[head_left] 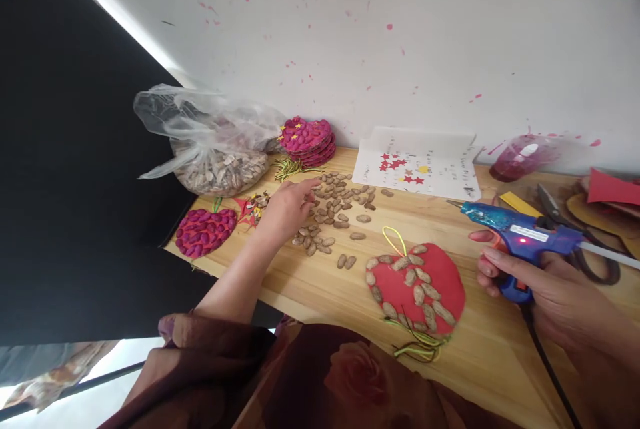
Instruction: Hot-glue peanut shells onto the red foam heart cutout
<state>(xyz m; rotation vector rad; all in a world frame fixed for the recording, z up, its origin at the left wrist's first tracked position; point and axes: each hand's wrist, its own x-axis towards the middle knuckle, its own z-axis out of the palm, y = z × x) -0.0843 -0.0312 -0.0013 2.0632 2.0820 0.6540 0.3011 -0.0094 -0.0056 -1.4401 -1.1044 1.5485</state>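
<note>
My left hand point(287, 209) is over the left side of a loose spread of peanuts point(333, 205), its fingers apart and nothing visible between them. In my right hand point(530, 282) is a blue glue gun point(523, 232) with a lit red light, its nozzle pointing left. A white glue stick point(610, 254) sticks out of the gun's back. Below and left of the nozzle lies a red heart point(445, 275) with peanuts along its left edge and across its middle. It has a yellow loop on top and green-yellow strings at the bottom.
A clear plastic bag point(220, 162) of peanuts stands at the back left, beside stacked purple hearts point(305, 139). Another purple heart point(206, 232) lies near the left edge. Behind are a paper with stars point(450, 155), a red-stained cup point(515, 157) and scissors point(547, 201). A cord point(545, 362) trails from the gun.
</note>
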